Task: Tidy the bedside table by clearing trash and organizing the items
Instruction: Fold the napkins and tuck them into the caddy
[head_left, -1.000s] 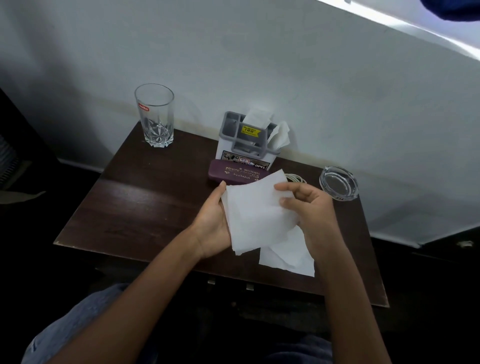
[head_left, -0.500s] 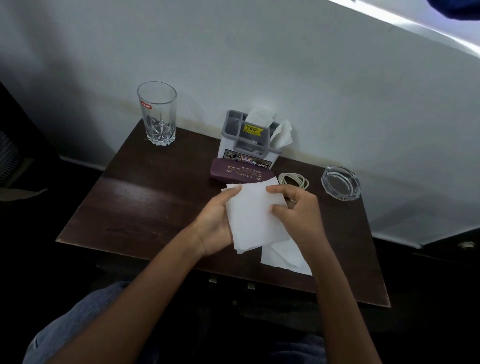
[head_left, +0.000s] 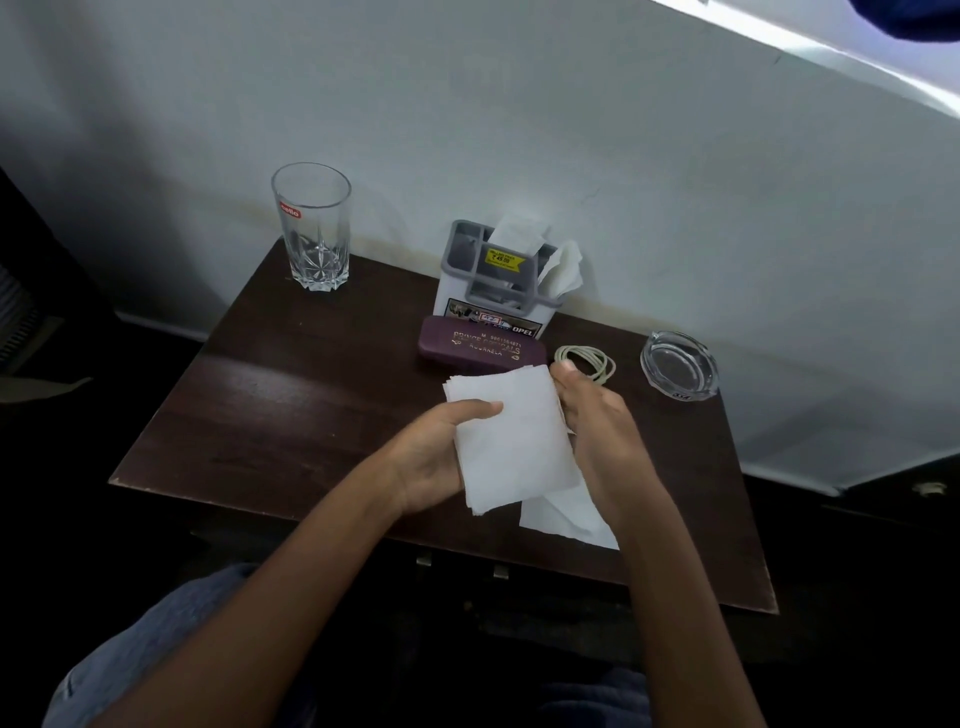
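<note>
A folded stack of white tissue paper (head_left: 511, 436) is held above the dark wooden bedside table (head_left: 270, 415). My left hand (head_left: 436, 457) grips its left edge, thumb on top. My right hand (head_left: 602, 431) presses against its right edge, fingers curled behind it. Another white tissue (head_left: 563, 519) lies flat on the table under my right wrist, partly hidden. Behind the stack sit a maroon spectacle case (head_left: 480, 351) and a grey and white organizer (head_left: 493, 283) holding crumpled tissues.
An empty drinking glass (head_left: 311, 226) stands at the table's back left. A coiled pale cable (head_left: 587, 361) and a glass ashtray (head_left: 679, 366) lie at the back right. A white wall runs right behind the table. My knees are below the front edge.
The tissue has been folded narrower into a compact stack. My right hand slid from on top of it to its right edge, uncovering the coiled cable.
</note>
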